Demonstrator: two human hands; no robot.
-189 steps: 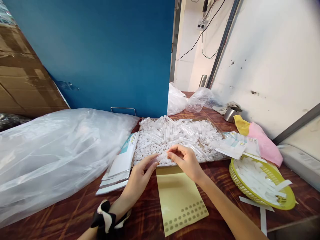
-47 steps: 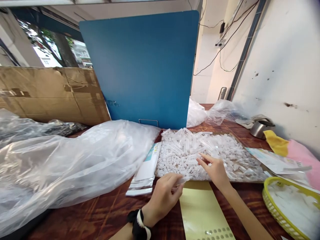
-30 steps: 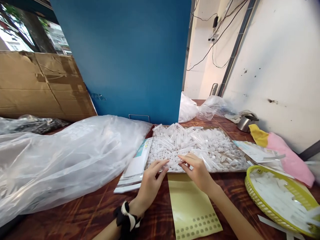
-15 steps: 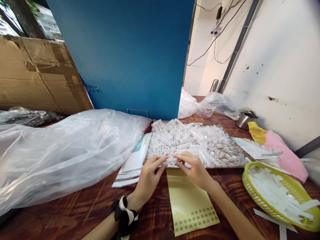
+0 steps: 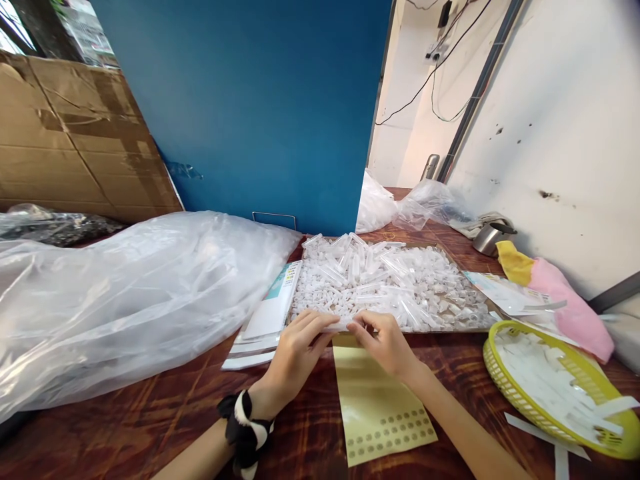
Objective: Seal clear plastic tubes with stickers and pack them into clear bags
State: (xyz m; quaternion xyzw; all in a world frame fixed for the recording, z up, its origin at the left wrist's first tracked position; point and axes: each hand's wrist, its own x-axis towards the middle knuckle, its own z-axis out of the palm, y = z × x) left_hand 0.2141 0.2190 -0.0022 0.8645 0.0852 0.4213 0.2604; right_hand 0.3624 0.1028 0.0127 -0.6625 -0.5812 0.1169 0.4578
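Note:
Between my two hands, at the front edge of the tray, lies a small clear plastic tube (image 5: 342, 327), held level. My left hand (image 5: 299, 347) pinches its left end with thumb and fingertips. The fingers of my right hand (image 5: 387, 343) are closed on its right end and partly hide it. Just beyond my fingers, the shallow cardboard tray (image 5: 450, 331) is heaped with clear tubes (image 5: 357, 263) and small whitish plastic caps (image 5: 320, 290). Below my hands lies a yellowish sticker sheet (image 5: 373, 390), with rows of small round stickers near its lower edge.
A large translucent plastic bag (image 5: 140, 287) fills the left side, beside white packets (image 5: 260, 333). At right stand a yellow basket (image 5: 493, 367) of white strips, a pink cloth (image 5: 570, 307) and a metal cup (image 5: 493, 239). A blue panel (image 5: 250, 113) rises behind the tray.
My right fingers have curled in closer around the tube's end, and the tube now shows more plainly between my hands. The whole view has shifted slightly.

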